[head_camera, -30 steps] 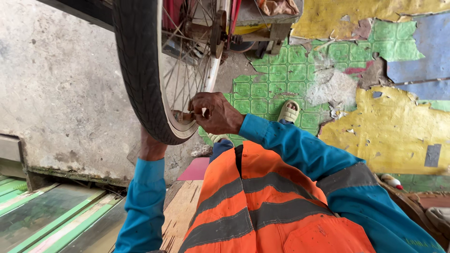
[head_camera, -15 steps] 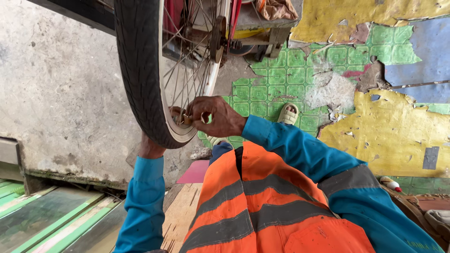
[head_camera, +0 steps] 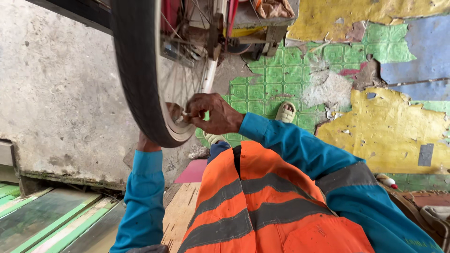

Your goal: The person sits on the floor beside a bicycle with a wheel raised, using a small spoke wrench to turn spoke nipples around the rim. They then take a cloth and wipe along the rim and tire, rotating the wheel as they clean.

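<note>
Right hand (head_camera: 213,115) closed, fingers pinching a small fitting at the wheel rim (head_camera: 180,133). Left hand (head_camera: 146,143) largely hidden behind the tyre (head_camera: 136,79); grip cannot be determined.

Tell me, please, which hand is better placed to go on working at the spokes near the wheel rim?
The right hand: its fingertips pinch at the spokes just inside the rim. The left hand is mostly hidden behind the tyre, seemingly steadying it.

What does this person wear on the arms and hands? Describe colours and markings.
Both arms are in long bright blue sleeves, left sleeve, right sleeve, under an orange vest with grey bands. The right hand is bare; the left hand is mostly hidden behind the tyre.
</note>
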